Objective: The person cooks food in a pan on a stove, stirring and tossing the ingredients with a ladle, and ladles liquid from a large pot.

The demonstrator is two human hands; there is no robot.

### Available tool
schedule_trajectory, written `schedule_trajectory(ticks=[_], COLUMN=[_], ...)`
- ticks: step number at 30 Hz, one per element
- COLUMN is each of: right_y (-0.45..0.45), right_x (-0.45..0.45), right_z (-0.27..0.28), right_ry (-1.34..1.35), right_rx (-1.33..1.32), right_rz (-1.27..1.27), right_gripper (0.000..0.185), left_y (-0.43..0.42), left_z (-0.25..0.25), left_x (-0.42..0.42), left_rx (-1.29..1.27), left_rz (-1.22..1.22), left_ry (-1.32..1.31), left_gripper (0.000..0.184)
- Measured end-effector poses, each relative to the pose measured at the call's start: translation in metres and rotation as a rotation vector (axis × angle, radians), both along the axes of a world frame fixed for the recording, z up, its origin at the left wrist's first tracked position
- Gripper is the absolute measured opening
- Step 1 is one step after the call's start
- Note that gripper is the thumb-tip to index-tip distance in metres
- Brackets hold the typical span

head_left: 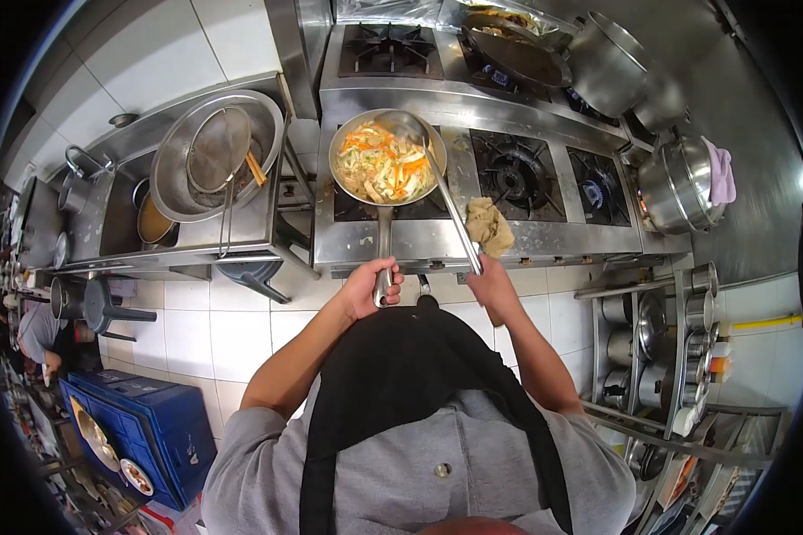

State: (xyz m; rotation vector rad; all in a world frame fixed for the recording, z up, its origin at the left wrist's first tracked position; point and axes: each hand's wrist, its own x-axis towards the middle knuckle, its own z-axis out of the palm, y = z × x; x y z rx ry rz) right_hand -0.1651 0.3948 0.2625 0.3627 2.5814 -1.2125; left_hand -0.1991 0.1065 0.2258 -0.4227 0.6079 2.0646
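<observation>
My left hand [372, 287] is wrapped round the handle of a frying pan [384, 241] that sits over the front left of the stove. Sliced vegetables, orange and pale, fill the pan [382, 165]. In my right hand [493, 287] is the long handle of a metal ladle [455, 214]; its bowl rests at the pan's upper right, among the food. A crumpled brown cloth [488, 227] lies on the stove's front edge, just above my right hand.
Right of the pan are a burner [513, 178] and a lit one [598, 193]. Large pots [678, 183] stand at the stove's right. At left, a basin [171, 189] holds a strainer [219, 150]. A blue crate [143, 437] stands lower left; a person [40, 334] is at far left.
</observation>
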Motion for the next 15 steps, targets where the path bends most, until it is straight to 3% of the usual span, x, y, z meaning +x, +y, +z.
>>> schedule_trajectory(ticks=[6, 11, 15], right_y=[-0.017, -0.028, -0.03], right_x=[-0.046, -0.058, -0.05], right_z=[0.012, 0.008, 0.018], right_ry=[-0.067, 0.105, 0.046], right_rx=[-0.076, 0.097, 0.14], right_rz=[-0.041, 0.058, 0.09], right_gripper=[0.018, 0.016, 0.019], left_y=[-0.001, -0.001, -0.002], left_z=[0.005, 0.004, 0.003], left_x=[0.002, 0.001, 0.002], left_rx=[-0.037, -0.023, -0.044], left_rz=[0.022, 0.019, 0.031], left_ry=[0.004, 0.009, -0.014], left_gripper=[0.021, 0.021, 0.022])
